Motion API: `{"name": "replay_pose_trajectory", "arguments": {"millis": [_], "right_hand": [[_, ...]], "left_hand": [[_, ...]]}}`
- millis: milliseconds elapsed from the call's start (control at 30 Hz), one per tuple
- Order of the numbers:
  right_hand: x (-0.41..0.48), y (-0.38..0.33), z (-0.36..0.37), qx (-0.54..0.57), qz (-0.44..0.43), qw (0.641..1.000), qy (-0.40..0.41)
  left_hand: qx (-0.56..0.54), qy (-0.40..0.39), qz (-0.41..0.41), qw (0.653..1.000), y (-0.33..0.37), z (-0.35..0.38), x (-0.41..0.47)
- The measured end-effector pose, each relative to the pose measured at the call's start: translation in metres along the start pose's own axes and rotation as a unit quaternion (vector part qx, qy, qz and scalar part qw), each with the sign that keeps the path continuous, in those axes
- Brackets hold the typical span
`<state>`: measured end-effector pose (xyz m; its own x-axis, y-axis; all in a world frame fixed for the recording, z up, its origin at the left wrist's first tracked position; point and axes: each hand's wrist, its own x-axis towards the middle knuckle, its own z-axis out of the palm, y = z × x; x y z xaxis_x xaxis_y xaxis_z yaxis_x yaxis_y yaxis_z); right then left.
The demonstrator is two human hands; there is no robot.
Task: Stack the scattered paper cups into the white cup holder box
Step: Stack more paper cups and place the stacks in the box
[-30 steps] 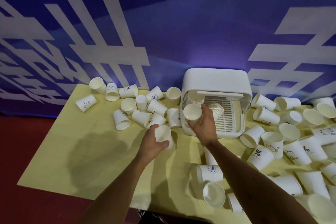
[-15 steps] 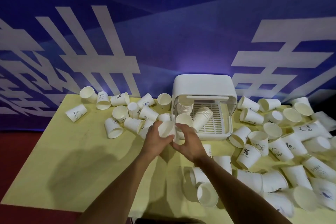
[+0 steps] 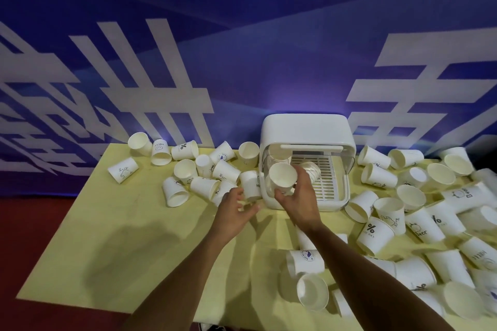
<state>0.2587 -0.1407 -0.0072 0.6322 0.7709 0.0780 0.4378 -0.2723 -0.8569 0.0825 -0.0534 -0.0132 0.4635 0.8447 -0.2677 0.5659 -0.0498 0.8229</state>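
The white cup holder box stands at the back middle of the yellow table, its front open over a slatted tray. My right hand grips a white paper cup at the box's left front corner, mouth toward me. A stack of cups lies inside the box behind it. My left hand hovers with loosely spread fingers, holding nothing, just below a lying cup left of the box.
Several white paper cups lie scattered left of the box, to its right and at the near right. A blue and white banner hangs behind the table. Red floor shows on the left.
My left hand passed its cup to my right hand and drew back empty. My right hand lifted the cup toward the box opening. The camera tilted slightly upward.
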Motion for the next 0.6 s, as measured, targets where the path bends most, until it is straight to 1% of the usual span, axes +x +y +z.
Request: {"name": "replay_pose_trajectory", "arguments": {"millis": [100, 267, 400, 500, 600], "right_hand": [[0.01, 0.006, 0.002, 0.014, 0.02, 1.0, -0.008], [0.02, 0.012, 0.008, -0.006, 0.036, 0.998, -0.046], [0.023, 0.018, 0.009, -0.031, 0.053, 0.996, -0.062], [0.021, 0.02, 0.008, -0.061, 0.037, 0.996, -0.06], [0.017, 0.017, 0.007, -0.09, -0.001, 0.995, -0.049]], "left_hand": [[0.013, 0.003, -0.026, 1.0, -0.015, -0.004, -0.007], [0.037, 0.003, -0.054, 0.998, -0.032, -0.011, -0.017], [0.048, 0.021, -0.077, 0.996, -0.04, -0.017, -0.024], [0.062, 0.045, -0.079, 0.994, -0.04, -0.019, -0.029], [0.071, 0.056, -0.087, 0.992, -0.039, -0.022, -0.033]]}}
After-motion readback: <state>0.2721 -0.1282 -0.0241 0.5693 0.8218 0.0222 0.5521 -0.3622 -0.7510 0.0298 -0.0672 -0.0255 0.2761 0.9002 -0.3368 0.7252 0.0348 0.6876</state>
